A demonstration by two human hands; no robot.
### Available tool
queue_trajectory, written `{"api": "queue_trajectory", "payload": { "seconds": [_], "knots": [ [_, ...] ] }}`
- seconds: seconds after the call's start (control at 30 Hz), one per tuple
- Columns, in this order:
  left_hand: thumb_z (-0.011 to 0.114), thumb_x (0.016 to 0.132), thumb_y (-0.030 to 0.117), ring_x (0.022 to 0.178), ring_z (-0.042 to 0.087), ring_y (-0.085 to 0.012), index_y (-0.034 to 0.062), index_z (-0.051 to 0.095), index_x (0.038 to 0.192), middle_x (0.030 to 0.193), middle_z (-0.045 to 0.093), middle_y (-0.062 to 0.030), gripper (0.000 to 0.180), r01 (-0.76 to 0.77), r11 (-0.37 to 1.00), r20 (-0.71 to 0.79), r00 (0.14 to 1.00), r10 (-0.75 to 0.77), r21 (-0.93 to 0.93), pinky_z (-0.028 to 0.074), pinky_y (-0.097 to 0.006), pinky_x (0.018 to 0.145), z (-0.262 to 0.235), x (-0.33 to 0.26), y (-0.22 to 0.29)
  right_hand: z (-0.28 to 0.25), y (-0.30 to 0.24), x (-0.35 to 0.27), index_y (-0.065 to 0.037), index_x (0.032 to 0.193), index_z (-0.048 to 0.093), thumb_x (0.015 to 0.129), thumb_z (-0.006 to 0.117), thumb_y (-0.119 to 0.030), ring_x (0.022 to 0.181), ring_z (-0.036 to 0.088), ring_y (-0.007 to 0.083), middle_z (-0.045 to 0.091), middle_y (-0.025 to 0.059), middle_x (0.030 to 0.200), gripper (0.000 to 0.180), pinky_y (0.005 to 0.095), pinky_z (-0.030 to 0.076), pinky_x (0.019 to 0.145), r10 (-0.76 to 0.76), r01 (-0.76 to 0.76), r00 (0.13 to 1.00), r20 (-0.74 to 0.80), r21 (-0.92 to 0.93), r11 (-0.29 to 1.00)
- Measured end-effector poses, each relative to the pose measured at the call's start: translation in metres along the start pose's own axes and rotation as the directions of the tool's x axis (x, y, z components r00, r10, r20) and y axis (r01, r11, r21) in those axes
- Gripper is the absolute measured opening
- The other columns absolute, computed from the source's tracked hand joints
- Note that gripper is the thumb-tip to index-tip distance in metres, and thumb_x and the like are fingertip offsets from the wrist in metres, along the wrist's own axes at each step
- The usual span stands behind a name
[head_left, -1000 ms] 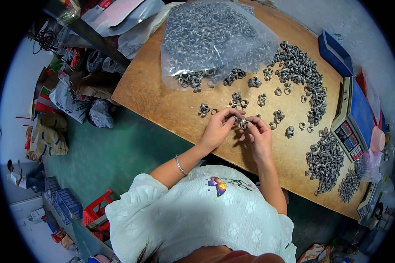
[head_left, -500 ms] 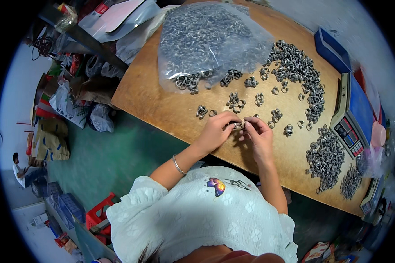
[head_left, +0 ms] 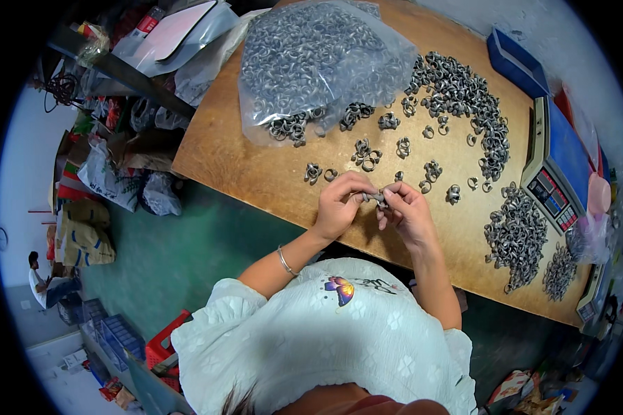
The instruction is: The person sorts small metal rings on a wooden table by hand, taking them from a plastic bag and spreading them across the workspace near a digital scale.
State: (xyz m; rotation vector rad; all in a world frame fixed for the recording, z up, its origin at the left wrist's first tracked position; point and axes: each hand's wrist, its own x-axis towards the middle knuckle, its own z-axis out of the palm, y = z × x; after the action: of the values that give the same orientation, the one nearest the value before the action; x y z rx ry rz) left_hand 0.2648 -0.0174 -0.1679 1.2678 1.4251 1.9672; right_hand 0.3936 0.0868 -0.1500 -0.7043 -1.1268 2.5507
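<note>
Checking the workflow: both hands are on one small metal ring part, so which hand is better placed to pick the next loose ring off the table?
Probably the right hand: loose rings lie just beyond it, closer than any near the left hand.

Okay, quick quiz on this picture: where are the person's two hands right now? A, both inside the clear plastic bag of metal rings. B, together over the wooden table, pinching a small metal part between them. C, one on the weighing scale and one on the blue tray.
B: the left hand and right hand meet over the wooden table, both pinching one small metal part, away from the plastic bag.
</note>
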Motion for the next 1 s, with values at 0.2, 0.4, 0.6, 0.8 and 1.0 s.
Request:
{"api": "queue_trajectory", "payload": {
  "seconds": [0.2, 0.4, 0.6, 0.8, 1.0],
  "knots": [
    [0.058, 0.069, -0.015, 0.08, 0.058, -0.0234, -0.0016, 0.064, 0.081, 0.083, 0.061, -0.0116, 0.018, -0.328, 0.903, 0.139, 0.944, 0.3, 0.276, 0.048, -0.031, 0.068, -0.005, 0.002, 0.011, 0.008, 0.006, -0.006, 0.0, 0.094, 0.055, 0.091, 0.057, -0.015, 0.064, 0.059, 0.012, 0.06, 0.0065, 0.079, 0.016, 0.025, 0.052, 0.054, -0.088, 0.088, 0.996, -0.004, -0.021, 0.996],
    [0.053, 0.077, -0.014, 0.084, 0.059, -0.0186, -0.0028, 0.062, 0.087, 0.082, 0.06, -0.0081, 0.017, 0.188, 0.976, -0.022, 0.981, -0.191, -0.106, 0.049, -0.03, 0.074, 0.004, 0.0, 0.01, 0.017, 0.013, -0.008, 0.0, 0.095, 0.055, 0.092, 0.055, -0.013, 0.066, 0.058, 0.0114, 0.058, 0.0065, 0.078, 0.013, 0.0254, 0.052, 0.055, -0.37, 0.34, 0.923, -0.104, -0.229, 0.912],
    [0.057, 0.088, 0.005, 0.086, 0.061, -0.0154, -0.001, 0.056, 0.102, 0.095, 0.062, -0.0082, 0.015, 0.388, 0.604, 0.009, 0.846, -0.533, -0.696, 0.052, -0.029, 0.078, 0.003, -0.004, -0.006, 0.002, 0.025, -0.004, 0.0, 0.095, 0.055, 0.093, 0.053, -0.014, 0.066, 0.057, 0.0121, 0.056, 0.0056, 0.075, 0.015, 0.0249, 0.051, 0.053, -0.18, 0.164, 0.971, -0.16, -0.108, 0.98],
    [0.052, 0.088, 0.0, 0.085, 0.061, -0.0155, -0.0025, 0.054, 0.106, 0.092, 0.061, -0.0076, 0.018, 0.613, 0.731, 0.017, 0.77, -0.638, -0.301, 0.052, -0.029, 0.076, -0.015, 0.014, 0.006, -0.007, 0.017, -0.011, 0.002, 0.101, 0.055, 0.093, 0.052, -0.013, 0.066, 0.057, 0.0122, 0.057, 0.0061, 0.077, 0.016, 0.0242, 0.051, 0.053, -0.154, 0.151, 0.97, -0.19, -0.033, 0.988],
    [0.041, 0.077, -0.014, 0.097, 0.057, -0.0296, -0.0023, 0.056, 0.107, 0.108, 0.054, -0.0169, 0.036, 0.112, 0.82, 0.069, 0.981, -0.182, 0.562, 0.047, -0.034, 0.079, -0.017, 0.012, 0.01, -0.028, 0.01, -0.033, 0.005, 0.108, 0.057, 0.092, 0.048, -0.003, 0.067, 0.058, 0.0125, 0.059, 0.0094, 0.084, 0.02, 0.0231, 0.049, 0.056, -0.242, 0.163, 0.946, -0.214, -0.331, 0.929]
  ]
}}
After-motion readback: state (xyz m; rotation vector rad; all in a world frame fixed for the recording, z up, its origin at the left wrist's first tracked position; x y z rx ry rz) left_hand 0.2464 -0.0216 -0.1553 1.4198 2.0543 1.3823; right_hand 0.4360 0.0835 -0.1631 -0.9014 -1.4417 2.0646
